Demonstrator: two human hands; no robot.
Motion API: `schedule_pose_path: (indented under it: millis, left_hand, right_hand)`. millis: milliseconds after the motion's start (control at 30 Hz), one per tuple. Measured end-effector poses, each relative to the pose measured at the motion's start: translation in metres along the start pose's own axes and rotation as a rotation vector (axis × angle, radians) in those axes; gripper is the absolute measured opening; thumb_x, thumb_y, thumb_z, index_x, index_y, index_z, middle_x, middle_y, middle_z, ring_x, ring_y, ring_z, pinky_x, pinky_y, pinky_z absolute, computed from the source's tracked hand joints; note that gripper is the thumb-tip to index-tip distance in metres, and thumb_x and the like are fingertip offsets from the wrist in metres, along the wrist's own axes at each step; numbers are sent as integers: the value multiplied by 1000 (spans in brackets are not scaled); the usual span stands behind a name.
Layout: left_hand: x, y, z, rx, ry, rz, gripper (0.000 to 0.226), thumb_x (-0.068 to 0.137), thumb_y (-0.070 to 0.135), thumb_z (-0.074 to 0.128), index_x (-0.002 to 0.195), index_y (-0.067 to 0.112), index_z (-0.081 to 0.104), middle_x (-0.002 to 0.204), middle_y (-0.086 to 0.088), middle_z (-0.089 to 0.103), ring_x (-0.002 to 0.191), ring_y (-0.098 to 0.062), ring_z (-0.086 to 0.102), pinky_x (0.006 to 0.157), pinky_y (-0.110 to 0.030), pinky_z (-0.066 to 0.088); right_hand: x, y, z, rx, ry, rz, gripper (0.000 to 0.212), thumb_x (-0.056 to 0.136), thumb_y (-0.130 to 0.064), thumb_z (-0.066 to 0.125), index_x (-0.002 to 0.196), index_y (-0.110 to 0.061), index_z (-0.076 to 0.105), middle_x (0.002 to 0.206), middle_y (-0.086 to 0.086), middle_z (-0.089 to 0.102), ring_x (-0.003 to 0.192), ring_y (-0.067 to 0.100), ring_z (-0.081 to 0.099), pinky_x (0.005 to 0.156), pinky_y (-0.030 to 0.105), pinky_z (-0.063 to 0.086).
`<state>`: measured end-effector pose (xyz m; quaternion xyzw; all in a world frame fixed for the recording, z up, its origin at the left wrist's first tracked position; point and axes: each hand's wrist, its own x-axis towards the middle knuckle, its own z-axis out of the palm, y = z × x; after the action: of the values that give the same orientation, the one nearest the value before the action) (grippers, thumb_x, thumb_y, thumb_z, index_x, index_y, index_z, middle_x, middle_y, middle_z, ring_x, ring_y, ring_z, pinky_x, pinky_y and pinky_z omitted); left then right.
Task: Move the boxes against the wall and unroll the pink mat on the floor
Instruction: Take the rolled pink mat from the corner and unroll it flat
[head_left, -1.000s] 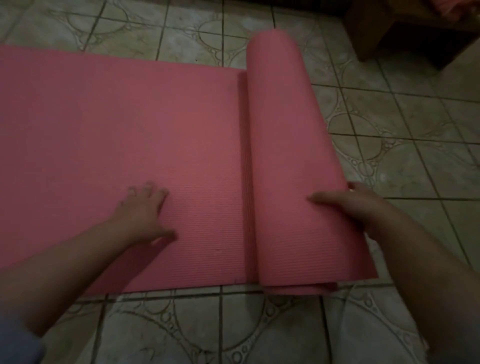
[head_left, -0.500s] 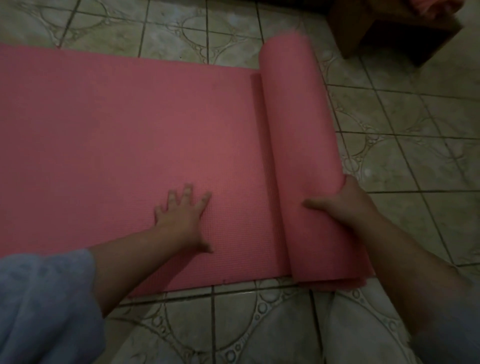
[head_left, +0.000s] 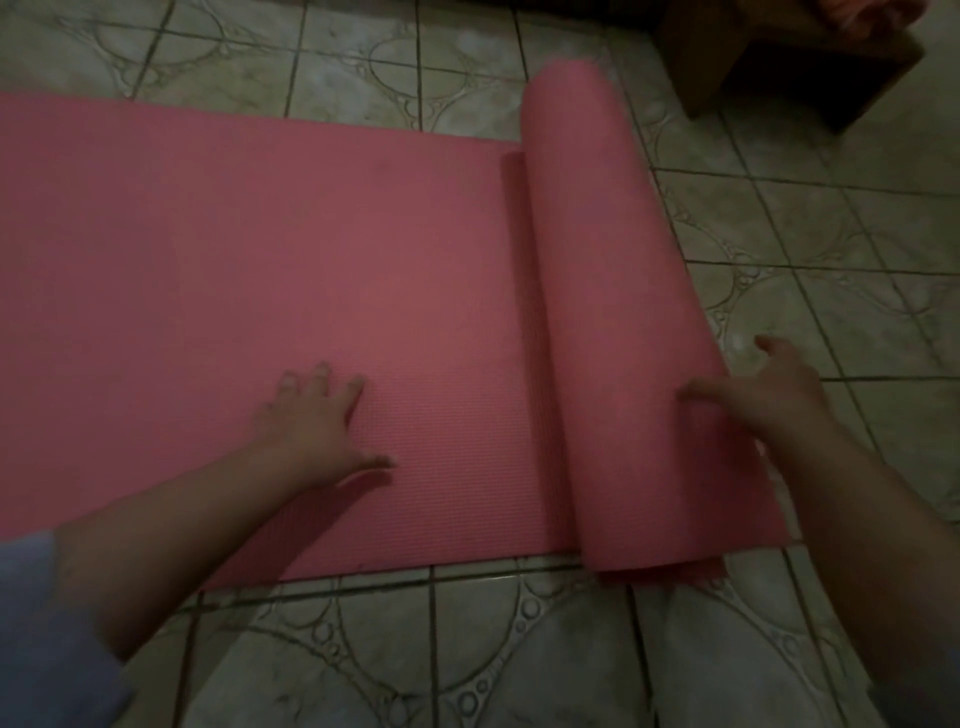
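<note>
The pink mat (head_left: 249, 291) lies flat across the tiled floor from the left edge to the middle. Its rolled part (head_left: 623, 322) stands as a thick roll on the right, running from far to near. My left hand (head_left: 317, 421) presses flat on the unrolled mat, fingers spread, holding nothing. My right hand (head_left: 763, 389) rests against the roll's right side near its close end, thumb on the roll and fingers spread over the floor beyond it. No boxes are in view.
A dark wooden piece of furniture (head_left: 779, 62) stands at the back right, with something pinkish on top. Patterned grey floor tiles (head_left: 857, 234) extend to the right of the roll and in front of the mat.
The roll has moved further right, leaving more mat flat. My left hand has slid right along the mat. My right hand's fingers have opened from around the roll's side.
</note>
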<state>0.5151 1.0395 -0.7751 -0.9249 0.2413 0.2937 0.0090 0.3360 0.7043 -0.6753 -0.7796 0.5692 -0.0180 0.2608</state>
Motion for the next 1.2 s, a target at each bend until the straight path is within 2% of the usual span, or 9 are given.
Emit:
schedule_pose_path:
  millis: [100,167,267,600,733,867,1000,1067,1200]
  left_hand:
    - [4,35,3,-3,22,116,110,60,80,52,147,33,4,159,-10,-6,143,-40,-1,115,-53,16]
    - [6,54,4,-22,-26,139,113,58,80,55,146,35,0,159,-7,-11,144,-37,-3,113,-57,18]
    - [7,67,9,-26,-87,47,124,49,78,65,144,42,-7,157,-6,-18,144,-37,-6,110,-62,20]
    - [7,26,8,-5,-56,-18,132,43,65,78,145,40,-2,158,-7,-12,143,-38,-1,109,-61,26]
    - [8,-4,8,7,-54,-33,136,38,66,80,146,38,0,158,-12,-9,141,-43,4,109,-58,29]
    - [10,3,7,16,-54,-68,133,41,70,75,146,35,1,158,-14,-7,142,-43,3,110,-59,26]
    - [11,20,9,7,43,-21,116,56,76,61,146,27,8,158,-12,-5,143,-40,2,113,-56,20]
    - [11,33,13,-2,45,46,115,58,75,61,146,29,5,159,-9,-6,144,-38,1,113,-56,19]
    - [7,54,21,16,-68,51,127,47,79,63,144,39,-10,157,-5,-19,143,-39,-8,111,-62,15]
  right_hand:
    - [6,10,-4,62,-21,-76,91,60,-53,75,137,-18,42,140,15,48,122,31,50,101,44,42]
    - [2,13,5,87,-146,-37,118,50,-61,79,145,-14,27,147,13,41,129,30,45,106,45,39]
    - [-5,18,19,-101,-78,-67,141,37,-63,83,148,-12,13,150,17,33,134,33,38,108,48,35]
    - [-38,-18,48,-159,-88,-250,92,57,-30,79,135,-19,32,116,15,62,100,36,61,77,32,43]
    - [-38,-23,45,-113,-118,-296,110,57,-32,79,146,-25,15,125,13,58,105,34,59,83,34,44]
    - [1,7,-3,-11,-122,-92,123,52,-25,88,148,-24,12,141,14,46,115,28,53,93,36,43]
    - [30,52,-38,-30,90,47,99,60,-39,82,143,-16,33,143,20,44,126,36,46,101,46,41]
    - [28,62,-25,48,-13,66,96,66,-46,78,144,-11,33,146,17,42,129,33,45,103,43,38]
    - [14,62,17,-39,-167,43,134,47,-58,84,149,-8,13,155,18,25,140,32,29,112,46,28]
